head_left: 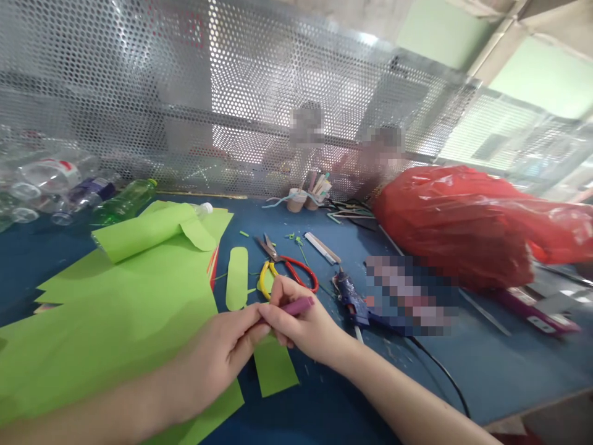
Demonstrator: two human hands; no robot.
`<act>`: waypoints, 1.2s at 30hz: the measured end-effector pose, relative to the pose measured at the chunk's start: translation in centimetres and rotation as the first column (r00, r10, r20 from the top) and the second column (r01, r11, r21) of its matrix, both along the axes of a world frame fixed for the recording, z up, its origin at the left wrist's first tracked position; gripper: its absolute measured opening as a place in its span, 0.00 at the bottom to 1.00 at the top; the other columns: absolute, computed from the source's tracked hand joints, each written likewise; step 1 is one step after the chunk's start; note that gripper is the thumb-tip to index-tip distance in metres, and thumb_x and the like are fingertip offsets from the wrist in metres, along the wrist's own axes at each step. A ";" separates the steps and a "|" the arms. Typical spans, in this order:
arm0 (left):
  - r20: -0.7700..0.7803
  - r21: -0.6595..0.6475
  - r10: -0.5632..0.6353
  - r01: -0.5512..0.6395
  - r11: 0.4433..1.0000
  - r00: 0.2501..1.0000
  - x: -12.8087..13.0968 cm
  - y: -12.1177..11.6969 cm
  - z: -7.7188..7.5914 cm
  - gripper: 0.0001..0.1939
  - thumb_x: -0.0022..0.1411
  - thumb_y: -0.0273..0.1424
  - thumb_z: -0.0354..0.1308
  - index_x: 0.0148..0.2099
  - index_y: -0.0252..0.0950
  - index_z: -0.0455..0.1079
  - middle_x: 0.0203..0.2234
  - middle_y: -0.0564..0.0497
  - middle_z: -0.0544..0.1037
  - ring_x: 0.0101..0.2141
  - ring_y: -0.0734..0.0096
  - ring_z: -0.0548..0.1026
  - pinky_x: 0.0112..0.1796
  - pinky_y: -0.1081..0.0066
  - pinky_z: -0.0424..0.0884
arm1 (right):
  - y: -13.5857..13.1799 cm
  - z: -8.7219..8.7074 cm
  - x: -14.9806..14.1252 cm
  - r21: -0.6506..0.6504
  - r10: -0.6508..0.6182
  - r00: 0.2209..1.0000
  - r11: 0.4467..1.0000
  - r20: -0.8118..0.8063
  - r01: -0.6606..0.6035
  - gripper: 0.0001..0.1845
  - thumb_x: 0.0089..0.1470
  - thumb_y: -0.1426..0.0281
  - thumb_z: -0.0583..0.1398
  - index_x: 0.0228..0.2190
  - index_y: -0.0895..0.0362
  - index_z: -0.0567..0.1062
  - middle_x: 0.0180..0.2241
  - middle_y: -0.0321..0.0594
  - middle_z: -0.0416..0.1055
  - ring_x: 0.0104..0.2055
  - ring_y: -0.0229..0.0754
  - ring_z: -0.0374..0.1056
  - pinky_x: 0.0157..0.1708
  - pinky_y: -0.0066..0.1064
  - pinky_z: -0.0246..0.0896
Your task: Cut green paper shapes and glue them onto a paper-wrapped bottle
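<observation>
My right hand [303,324] is closed around a slim purple marker [299,306], its blunt end sticking out to the right. My left hand [231,340] pinches at the other end, which the fingers hide. Below the hands lies a green paper strip [275,369]. Just beyond them are open-bladed scissors [277,256] with one yellow and one red handle. A rounded green paper piece [238,278] lies left of the scissors. Large green sheets [152,309] spread under and beside my left arm, with a green-wrapped bottle [148,232] on top.
Right of my hands lies a blue glue gun [352,300] with a black cord. Farther right sit a red plastic bag [458,222] and a purple box [537,312]. Plastic bottles [125,201] stand back left. Cups of sticks [296,199] stand by the perforated metal screen [259,93].
</observation>
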State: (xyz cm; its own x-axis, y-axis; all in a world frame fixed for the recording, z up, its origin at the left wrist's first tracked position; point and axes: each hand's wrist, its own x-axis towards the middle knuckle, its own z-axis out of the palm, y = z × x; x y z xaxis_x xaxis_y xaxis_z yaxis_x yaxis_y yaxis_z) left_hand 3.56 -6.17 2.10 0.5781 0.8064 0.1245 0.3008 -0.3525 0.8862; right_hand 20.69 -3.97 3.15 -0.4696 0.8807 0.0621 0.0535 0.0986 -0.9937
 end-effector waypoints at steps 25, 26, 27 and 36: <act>-0.363 0.673 0.210 0.099 0.733 0.908 -0.6 -1.6 -2.5 0.16 0.65 0.37 0.48 0.51 0.38 0.68 0.48 0.40 0.73 0.35 0.59 0.77 0.34 0.61 0.73 | 2.2 1.0 2.9 0.587 -0.354 0.780 0.809 0.516 -0.021 0.13 0.46 0.72 0.67 0.33 0.54 0.69 0.34 0.38 0.69 0.41 0.45 0.63 0.42 0.35 0.57; -0.382 0.681 0.214 0.118 0.723 0.899 -0.5 -1.9 -2.7 0.17 0.64 0.37 0.49 0.52 0.38 0.68 0.49 0.40 0.73 0.35 0.59 0.77 0.34 0.61 0.74 | 2.1 0.8 2.9 0.587 -0.332 0.766 0.806 0.550 -0.072 0.14 0.45 0.74 0.67 0.33 0.54 0.68 0.35 0.39 0.69 0.42 0.46 0.62 0.43 0.35 0.56; -0.399 0.680 0.215 0.130 0.722 0.891 -0.5 -2.0 -2.8 0.17 0.64 0.37 0.49 0.52 0.37 0.68 0.50 0.40 0.72 0.36 0.58 0.77 0.34 0.60 0.74 | 2.1 0.5 2.9 0.577 -0.309 0.757 0.809 0.576 -0.108 0.14 0.46 0.76 0.66 0.33 0.54 0.67 0.36 0.39 0.69 0.43 0.46 0.62 0.43 0.35 0.56; -0.479 0.636 0.225 0.158 0.755 0.849 -0.2 -2.3 -2.5 0.16 0.63 0.35 0.51 0.52 0.37 0.68 0.49 0.42 0.74 0.37 0.58 0.77 0.34 0.60 0.75 | 3.6 -0.6 3.1 0.620 -0.439 0.715 0.784 0.545 0.009 0.07 0.51 0.76 0.60 0.30 0.55 0.66 0.31 0.38 0.66 0.36 0.43 0.62 0.38 0.32 0.55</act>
State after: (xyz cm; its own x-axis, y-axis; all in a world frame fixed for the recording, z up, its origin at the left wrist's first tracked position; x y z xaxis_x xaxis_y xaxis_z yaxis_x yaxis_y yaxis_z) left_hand 3.39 -8.43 -0.41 0.6811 0.6624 0.3120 0.6467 -0.7441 0.1678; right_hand 23.77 -0.39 2.54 -0.3714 0.8695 0.3256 0.7339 0.4898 -0.4707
